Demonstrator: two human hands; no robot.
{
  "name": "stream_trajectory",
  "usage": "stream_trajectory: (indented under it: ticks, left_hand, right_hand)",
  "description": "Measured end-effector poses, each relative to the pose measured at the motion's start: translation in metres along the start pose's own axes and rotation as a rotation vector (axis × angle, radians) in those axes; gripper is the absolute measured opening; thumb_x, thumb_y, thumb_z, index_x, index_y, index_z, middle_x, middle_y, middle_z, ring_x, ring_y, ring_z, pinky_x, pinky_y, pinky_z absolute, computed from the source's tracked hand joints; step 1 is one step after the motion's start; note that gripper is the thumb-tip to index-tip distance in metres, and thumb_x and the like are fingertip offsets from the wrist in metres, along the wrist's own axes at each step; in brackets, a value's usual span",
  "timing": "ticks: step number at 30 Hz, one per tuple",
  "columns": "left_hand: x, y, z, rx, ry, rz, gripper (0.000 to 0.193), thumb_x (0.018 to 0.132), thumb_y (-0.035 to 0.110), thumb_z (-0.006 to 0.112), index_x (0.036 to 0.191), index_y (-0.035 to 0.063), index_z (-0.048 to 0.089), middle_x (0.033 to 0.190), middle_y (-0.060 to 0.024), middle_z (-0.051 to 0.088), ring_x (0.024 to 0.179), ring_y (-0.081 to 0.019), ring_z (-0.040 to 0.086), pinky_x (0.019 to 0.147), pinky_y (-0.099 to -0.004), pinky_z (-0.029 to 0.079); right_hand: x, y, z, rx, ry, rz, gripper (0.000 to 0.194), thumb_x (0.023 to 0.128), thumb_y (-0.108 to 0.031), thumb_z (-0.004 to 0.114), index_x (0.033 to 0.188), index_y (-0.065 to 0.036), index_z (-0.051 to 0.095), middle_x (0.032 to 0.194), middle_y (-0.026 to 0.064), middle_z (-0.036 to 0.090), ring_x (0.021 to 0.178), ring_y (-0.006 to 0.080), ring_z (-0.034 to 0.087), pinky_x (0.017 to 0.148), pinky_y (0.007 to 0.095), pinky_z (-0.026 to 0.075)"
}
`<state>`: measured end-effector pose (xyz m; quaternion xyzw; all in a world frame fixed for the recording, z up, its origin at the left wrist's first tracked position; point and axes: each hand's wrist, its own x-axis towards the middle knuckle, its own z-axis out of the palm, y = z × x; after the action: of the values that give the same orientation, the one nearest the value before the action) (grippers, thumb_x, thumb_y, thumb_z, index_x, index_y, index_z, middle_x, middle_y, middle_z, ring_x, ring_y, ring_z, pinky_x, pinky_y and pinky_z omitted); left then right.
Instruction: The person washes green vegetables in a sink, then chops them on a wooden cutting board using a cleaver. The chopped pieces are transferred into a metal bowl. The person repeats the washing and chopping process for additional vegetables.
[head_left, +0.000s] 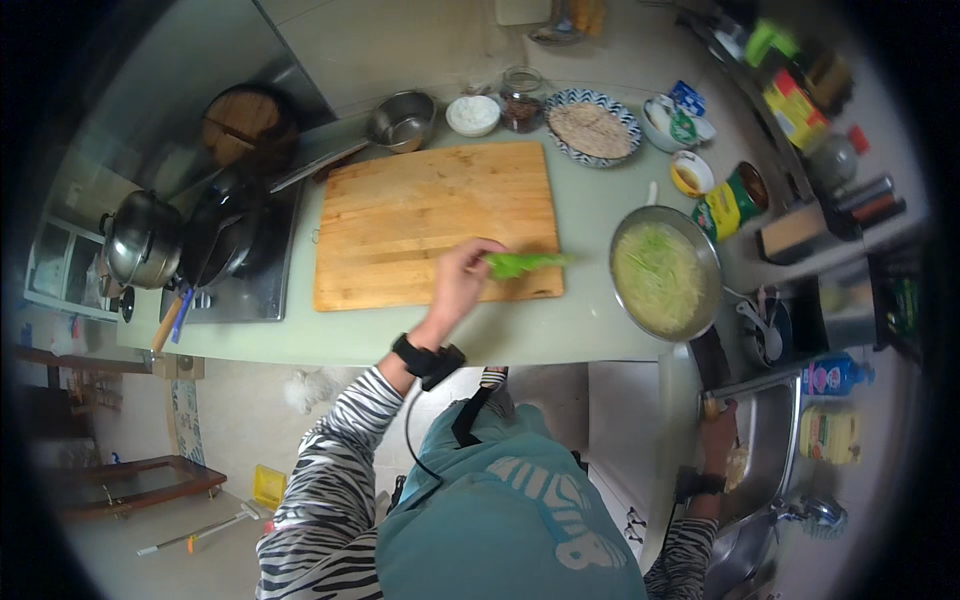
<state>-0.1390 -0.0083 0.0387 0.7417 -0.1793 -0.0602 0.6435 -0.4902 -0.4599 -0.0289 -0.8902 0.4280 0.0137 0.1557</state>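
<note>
My left hand (461, 274) grips a bright green piece of vegetable (525, 263), blurred, above the front right part of a wooden cutting board (427, 217). Over by the sink, my right hand (718, 431) is closed around the wooden handle of a kitchen knife, probably a cleaver. Its dark, broad blade (709, 360) points away from me along the counter's right end. Between the board and the blade stands a steel basin (718, 277), where pale green shreds (656, 277) fill the inside.
Behind the board are a small steel pot (403, 124), a bowl of white powder (473, 115), a glass jar (522, 101) and a patterned dish (637, 127) of pale food. A wok (217, 232) and steamer pot (142, 240) occupy the stove at left. The sink (772, 427) is at right.
</note>
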Motion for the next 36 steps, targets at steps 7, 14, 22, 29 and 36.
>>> stream_trajectory:
  ticks: [7, 14, 22, 29, 36]
  left_hand:
    - [0.017, -0.070, -0.111, 0.749, 0.146, 0.343, 0.029, 0.077, -0.012, 0.058, 0.102, 0.0018, 0.066, 0.101, -0.0144, 0.069, 0.095, -0.0322, 0.065, 0.081, -0.0379, 0.054]
    - [-0.012, -0.108, -0.142, 0.679, 0.117, 0.178, 0.045, 0.078, -0.006, 0.060, 0.122, 0.0020, 0.060, 0.129, -0.0191, 0.060, 0.126, -0.0357, 0.052, 0.107, -0.0431, 0.042]
    - [-0.016, -0.137, -0.187, 1.339, 0.574, -0.679, 0.070, 0.088, 0.070, 0.049, 0.148, 0.0356, 0.041, 0.153, -0.0284, 0.028, 0.136, -0.0483, 0.031, 0.105, -0.0663, 0.024]
    - [-0.045, -0.128, -0.170, 1.340, 0.600, -0.576, 0.072, 0.086, 0.068, 0.055, 0.147, 0.0321, 0.044, 0.151, -0.0287, 0.031, 0.132, -0.0462, 0.035, 0.105, -0.0608, 0.027]
    - [-0.079, -0.113, -0.144, 1.303, 0.621, -0.605, 0.071, 0.085, 0.064, 0.060, 0.146, 0.0308, 0.046, 0.152, -0.0276, 0.031, 0.133, -0.0465, 0.034, 0.107, -0.0572, 0.026]
  right_hand:
    - [-0.012, -0.021, 0.000, -0.279, 0.051, 0.141, 0.039, 0.088, -0.023, 0.058, 0.120, -0.002, 0.055, 0.109, 0.0280, 0.065, 0.101, 0.0480, 0.061, 0.083, 0.0547, 0.049]
    - [-0.104, -0.012, -0.032, -0.369, 0.227, 0.301, 0.039, 0.089, -0.037, 0.061, 0.111, -0.006, 0.062, 0.095, 0.0211, 0.070, 0.085, 0.0443, 0.066, 0.072, 0.0533, 0.052]
    - [-0.133, -0.092, -0.067, -0.153, 0.507, -0.018, 0.032, 0.076, -0.015, 0.074, 0.106, -0.006, 0.065, 0.094, 0.0153, 0.069, 0.085, 0.0356, 0.066, 0.076, 0.0424, 0.053]
    - [-0.033, -0.304, 0.022, 0.106, 0.138, -0.751, 0.040, 0.072, -0.019, 0.080, 0.107, -0.008, 0.064, 0.096, 0.0140, 0.066, 0.091, 0.0344, 0.063, 0.076, 0.0440, 0.051]
    - [0.028, -0.416, 0.110, -0.042, 0.212, -0.871, 0.042, 0.075, -0.030, 0.080, 0.101, -0.007, 0.057, 0.092, 0.0089, 0.060, 0.088, 0.0287, 0.060, 0.074, 0.0398, 0.051]
